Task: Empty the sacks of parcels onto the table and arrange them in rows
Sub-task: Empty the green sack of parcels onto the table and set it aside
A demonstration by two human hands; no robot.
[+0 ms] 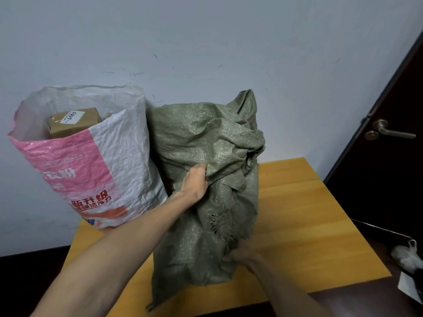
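A green woven sack (206, 179) stands upright in the middle of the wooden table (309, 213), its top crumpled shut. My left hand (195, 181) grips a fold of its cloth halfway up. My right hand (242, 252) holds the sack low on its right side, near a frayed hole. To the left stands a white and pink printed sack (91, 161) with its mouth open. A brown cardboard parcel (73, 121) with a white label shows inside it. What the green sack holds is hidden.
A pale wall runs behind the table. A dark door with a metal handle (386, 131) is at the right. A white plastic bag (409, 257) lies low at the right edge, beside the table.
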